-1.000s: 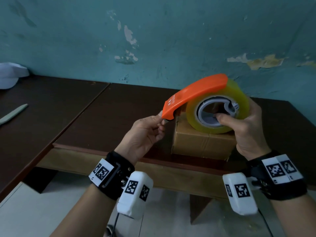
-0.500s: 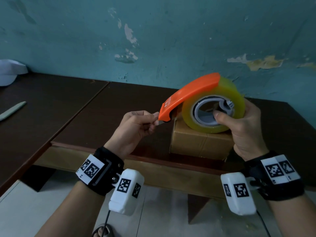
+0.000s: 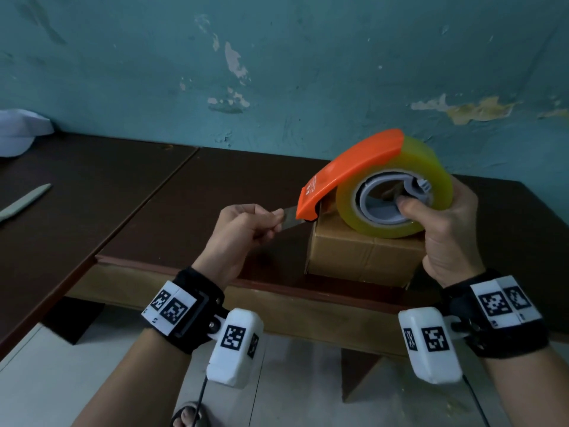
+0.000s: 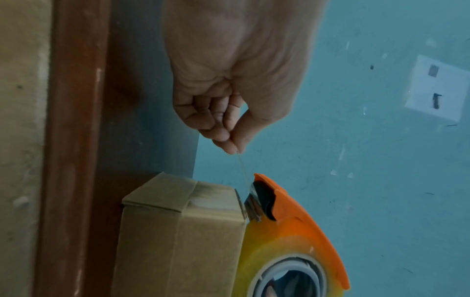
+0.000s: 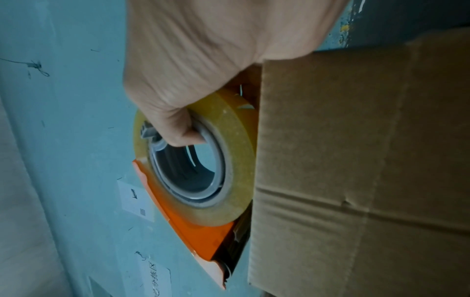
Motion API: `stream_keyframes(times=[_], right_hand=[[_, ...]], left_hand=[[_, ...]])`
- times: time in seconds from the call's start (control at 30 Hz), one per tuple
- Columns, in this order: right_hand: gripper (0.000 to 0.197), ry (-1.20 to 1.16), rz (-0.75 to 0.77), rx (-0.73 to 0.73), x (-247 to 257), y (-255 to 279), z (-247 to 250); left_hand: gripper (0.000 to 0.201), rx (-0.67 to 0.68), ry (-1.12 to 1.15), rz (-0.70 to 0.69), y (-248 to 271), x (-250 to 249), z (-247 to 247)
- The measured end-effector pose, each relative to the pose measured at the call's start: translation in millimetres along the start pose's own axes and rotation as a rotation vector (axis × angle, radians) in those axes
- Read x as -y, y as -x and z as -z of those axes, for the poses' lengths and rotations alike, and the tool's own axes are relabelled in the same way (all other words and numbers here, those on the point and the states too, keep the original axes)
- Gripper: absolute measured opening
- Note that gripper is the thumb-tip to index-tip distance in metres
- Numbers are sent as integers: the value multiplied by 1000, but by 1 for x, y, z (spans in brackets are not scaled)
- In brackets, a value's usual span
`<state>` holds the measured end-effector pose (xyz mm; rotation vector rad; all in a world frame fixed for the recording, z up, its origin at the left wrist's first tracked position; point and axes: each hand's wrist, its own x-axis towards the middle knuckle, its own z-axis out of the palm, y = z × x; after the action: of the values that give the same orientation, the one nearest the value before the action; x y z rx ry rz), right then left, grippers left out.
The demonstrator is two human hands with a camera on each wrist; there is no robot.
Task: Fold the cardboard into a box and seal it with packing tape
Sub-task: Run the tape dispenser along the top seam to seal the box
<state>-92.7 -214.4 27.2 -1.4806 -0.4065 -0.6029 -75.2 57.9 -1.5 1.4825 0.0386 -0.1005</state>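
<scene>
A small folded cardboard box sits at the near edge of the dark wooden table. Just above its top my right hand grips an orange tape dispenser holding a yellowish roll of clear tape, thumb hooked in the grey core. Left of the dispenser's mouth my left hand pinches the free end of the tape strip between thumb and forefinger; the strip is stretched taut.
A second dark table adjoins on the left, with a pale flat tool and a white cloth at the far left. A peeling teal wall stands behind. Pale tiled floor lies below the table edge.
My left hand has drawn away leftward from the dispenser's mouth, pulling out a short stretch of tape. The dispenser has stayed over the box in my right hand.
</scene>
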Motion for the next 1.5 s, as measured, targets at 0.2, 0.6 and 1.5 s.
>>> stream_keyframes(times=[0.2,0.6,1.5], right_hand=[[26,-3,15,-42,0,1,-2],[23,18,0,-45,0,2,-5],[31,20,-20,-20,0,1,-4]], left_hand=[[23,24,11,67,-4,6,-9],[21,-34,-341,-28,-1,13,-31],[9,-106,-648,-210,-4,33,-44]])
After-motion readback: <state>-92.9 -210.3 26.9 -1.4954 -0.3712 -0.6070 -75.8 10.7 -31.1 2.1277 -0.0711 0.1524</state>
